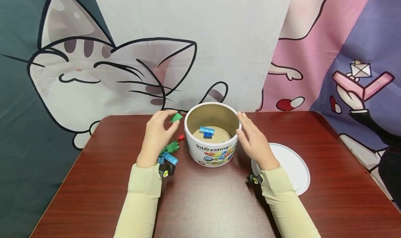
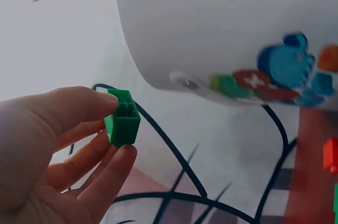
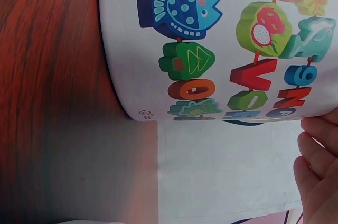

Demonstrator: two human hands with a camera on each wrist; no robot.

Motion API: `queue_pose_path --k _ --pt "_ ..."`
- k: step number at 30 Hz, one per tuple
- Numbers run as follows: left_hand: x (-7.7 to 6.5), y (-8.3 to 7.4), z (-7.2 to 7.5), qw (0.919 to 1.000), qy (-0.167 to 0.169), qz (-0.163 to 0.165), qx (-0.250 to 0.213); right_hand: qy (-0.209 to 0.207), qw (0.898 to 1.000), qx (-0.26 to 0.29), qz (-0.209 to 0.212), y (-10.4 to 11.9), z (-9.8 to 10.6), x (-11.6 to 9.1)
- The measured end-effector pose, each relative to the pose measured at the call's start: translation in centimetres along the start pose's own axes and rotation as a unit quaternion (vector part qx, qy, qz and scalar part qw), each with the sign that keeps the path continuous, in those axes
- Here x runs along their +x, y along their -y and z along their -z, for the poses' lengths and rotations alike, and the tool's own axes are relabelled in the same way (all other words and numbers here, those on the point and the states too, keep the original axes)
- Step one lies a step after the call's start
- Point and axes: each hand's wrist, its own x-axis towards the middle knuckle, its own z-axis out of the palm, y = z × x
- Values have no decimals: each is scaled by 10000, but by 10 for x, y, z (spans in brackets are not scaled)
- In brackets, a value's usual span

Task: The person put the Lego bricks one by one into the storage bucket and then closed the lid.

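A green toy building brick (image 2: 124,123) is pinched between the thumb and fingers of my left hand (image 1: 160,132), just left of the bucket's rim. The round white bucket (image 1: 209,155), printed with colourful toy pictures, stands upright. Inside it, on the bottom, lie a light blue brick (image 1: 207,130) and a darker blue brick (image 1: 207,135). Along the bucket's right side, my right hand (image 1: 255,142) rests with straight fingers at the rim. In the right wrist view, its fingertips (image 3: 312,124) show at the bucket's wall.
Green bricks (image 1: 170,147), blue bricks (image 1: 170,158) and a small red brick (image 1: 181,137) lie on the brown table (image 1: 200,203) left of the bucket. A round white lid (image 1: 292,168) lies partly under the right forearm. A cartoon cloth (image 1: 219,39) hangs behind.
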Motion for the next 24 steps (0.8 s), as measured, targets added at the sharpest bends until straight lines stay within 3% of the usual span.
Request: queue_pose_path --k 7,12,19,24 --pt "-3 -20 -4 9987 -83 -295 -417 31 10000 -7 36 1 -3 0" --pt "-2 -33 -19 9957 131 -486 -780 18 10000 16 26 2 -3 0" --pt "9 -47 -38 9915 898 -632 -694 -21 10000 45 85 2 -2 -1" --pt "26 -54 -50 9845 1644 -595 -158 -26 10000 -32 17 0 -1 -1"
